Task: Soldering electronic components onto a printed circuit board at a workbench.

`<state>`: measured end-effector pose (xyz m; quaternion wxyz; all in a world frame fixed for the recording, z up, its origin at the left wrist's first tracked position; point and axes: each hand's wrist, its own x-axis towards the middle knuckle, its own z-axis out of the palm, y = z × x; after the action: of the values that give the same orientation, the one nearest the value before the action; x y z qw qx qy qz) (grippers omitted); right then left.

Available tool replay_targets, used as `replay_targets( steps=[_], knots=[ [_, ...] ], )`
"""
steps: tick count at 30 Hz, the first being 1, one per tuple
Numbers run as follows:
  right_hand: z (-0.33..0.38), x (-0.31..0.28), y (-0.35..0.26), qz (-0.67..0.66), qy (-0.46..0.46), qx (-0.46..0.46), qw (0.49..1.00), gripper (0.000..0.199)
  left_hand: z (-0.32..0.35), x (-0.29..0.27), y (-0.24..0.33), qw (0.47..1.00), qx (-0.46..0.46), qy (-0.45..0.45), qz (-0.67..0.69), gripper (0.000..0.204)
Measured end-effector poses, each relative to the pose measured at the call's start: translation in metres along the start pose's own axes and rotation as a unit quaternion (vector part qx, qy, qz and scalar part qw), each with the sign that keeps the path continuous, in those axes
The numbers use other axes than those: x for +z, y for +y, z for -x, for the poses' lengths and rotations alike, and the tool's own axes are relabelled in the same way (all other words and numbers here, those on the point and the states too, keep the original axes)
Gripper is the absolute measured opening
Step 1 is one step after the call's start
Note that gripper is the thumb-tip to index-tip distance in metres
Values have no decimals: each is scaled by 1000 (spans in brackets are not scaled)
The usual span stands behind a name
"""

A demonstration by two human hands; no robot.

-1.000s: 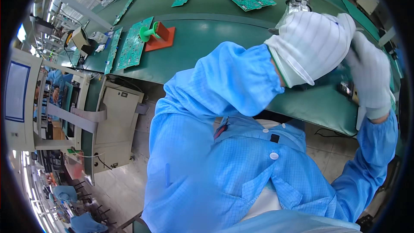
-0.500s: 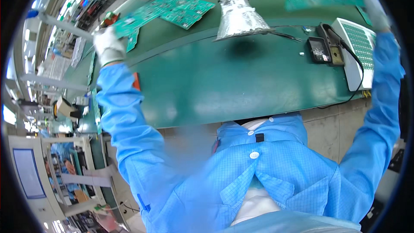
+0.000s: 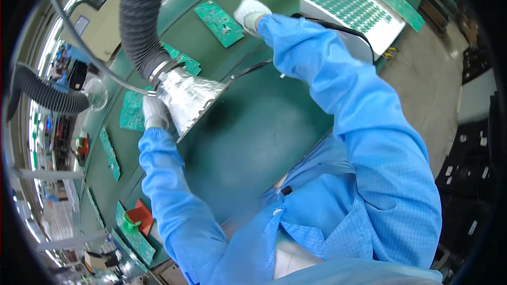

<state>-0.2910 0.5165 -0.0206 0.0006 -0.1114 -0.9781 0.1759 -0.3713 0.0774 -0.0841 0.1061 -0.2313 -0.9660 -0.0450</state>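
My left hand (image 3: 155, 112), in a white glove, is at the edge of a green circuit board (image 3: 132, 110), just left of the foil-covered fume hood (image 3: 189, 95). Its fingers are not distinct, so whether it grips the board cannot be told. Another green board (image 3: 181, 59) lies partly behind the hood. My right hand (image 3: 251, 15), also gloved, is at the far side of the bench with its fingers curled in. What it holds, if anything, is hidden. Close to its left lies a green circuit board (image 3: 219, 24) with small parts on it.
A grey corrugated hose (image 3: 140, 21) hangs over the bench (image 3: 264, 121). At right, a white box (image 3: 343, 8) carries rows of small green boards, with a long board (image 3: 391, 0) across it. More boards (image 3: 110, 154) and a red stand with green tape (image 3: 138, 217) lie at left.
The view has turned to the right. My right hand has come in toward the middle and no longer carries the board from the far right. The left hand is now nearer the hood.
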Motion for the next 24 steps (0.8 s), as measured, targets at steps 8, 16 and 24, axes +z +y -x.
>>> replay_targets(
  steps=[8, 16, 24],
  knots=[
    [138, -183, 125, 134, 253, 84, 954, 40, 28, -32, 46, 991, 12, 47, -123, 22],
    [218, -169, 392, 286, 213, 201, 912, 32, 107, -100, 11, 980, -139, 61, -125, 27],
    [243, -146, 386, 237, 149, 270, 921, 35, 329, -128, -22, 906, -185, 333, 184, 29]
  ],
)
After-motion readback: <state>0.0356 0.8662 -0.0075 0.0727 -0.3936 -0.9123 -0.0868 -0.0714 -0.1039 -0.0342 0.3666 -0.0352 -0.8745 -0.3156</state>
